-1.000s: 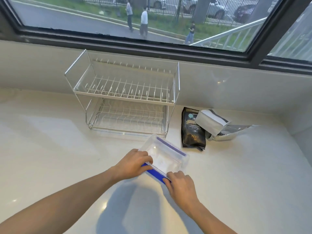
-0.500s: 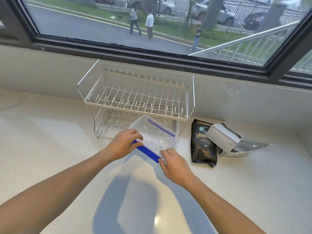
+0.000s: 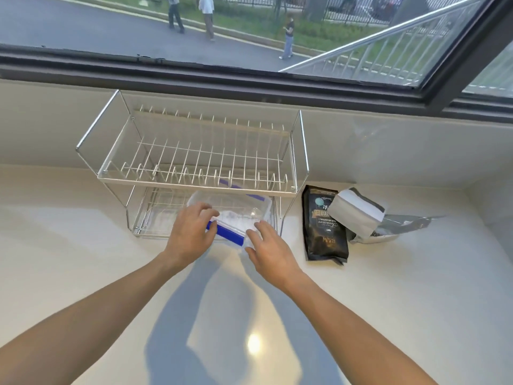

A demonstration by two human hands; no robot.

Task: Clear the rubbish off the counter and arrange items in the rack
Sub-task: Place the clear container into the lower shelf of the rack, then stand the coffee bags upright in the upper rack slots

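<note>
The fingers (image 3: 204, 211) of the left hand (image 3: 188, 236) curl over the near left corner of the clear container (image 3: 236, 211), thumb tucked against its blue clip (image 3: 226, 235), so that hand grips the box; the fingers of the right hand (image 3: 270, 252) lie spread and fairly flat against the near right corner, touching it, though whether they pinch it or only push cannot be told from this head view, the only one there is. The container sits partly inside the lower tier of the wire rack (image 3: 194, 151), its far end under the upper shelf and its near edge just at the front of the rack. The upper tier holds nothing. To the right of the rack, on the counter (image 3: 388, 301), a black packet (image 3: 323, 223) lies flat, touching a grey-and-white pouch (image 3: 358, 211) and a crumpled silver wrapper (image 3: 399, 225) beside it. By my reading, the task is in its early part: one item is nearly seated in the rack, and the three packets, whichever of them count as rubbish, are not yet cleared.
</note>
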